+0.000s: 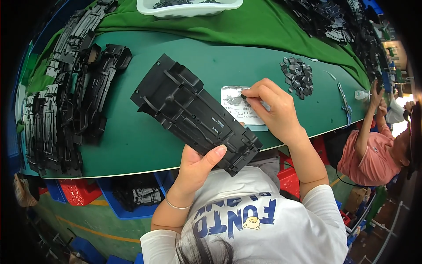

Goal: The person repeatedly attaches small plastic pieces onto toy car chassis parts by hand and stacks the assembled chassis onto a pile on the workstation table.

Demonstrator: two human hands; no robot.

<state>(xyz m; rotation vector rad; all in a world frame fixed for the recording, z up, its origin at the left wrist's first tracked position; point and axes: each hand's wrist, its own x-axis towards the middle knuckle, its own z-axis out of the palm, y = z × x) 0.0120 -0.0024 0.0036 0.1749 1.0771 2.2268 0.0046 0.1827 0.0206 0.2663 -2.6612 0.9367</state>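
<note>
A long black moulded plastic part (pixel 189 110) with ribs and raised edges is tilted over the green tabletop. My left hand (pixel 204 160) grips its near end, thumb on the upper face and fingers hidden underneath. To the right of it, my right hand (pixel 272 105) pinches a small black piece (pixel 243 96) between thumb and fingertips. Below those fingers lies a printed paper label (pixel 241 115) in a clear bag, partly covered by the hand. Farther right, a pile of small black pieces (pixel 299 77) rests on the table.
Stacked black plastic parts (pixel 92 88) line the left side. A white bin (pixel 189 9) stands at the back on green cloth (pixel 246 35). Tweezers-like tools (pixel 343 99) and a small bottle (pixel 361 94) lie at right. A co-worker in a pink shirt (pixel 371 154) sits at the right.
</note>
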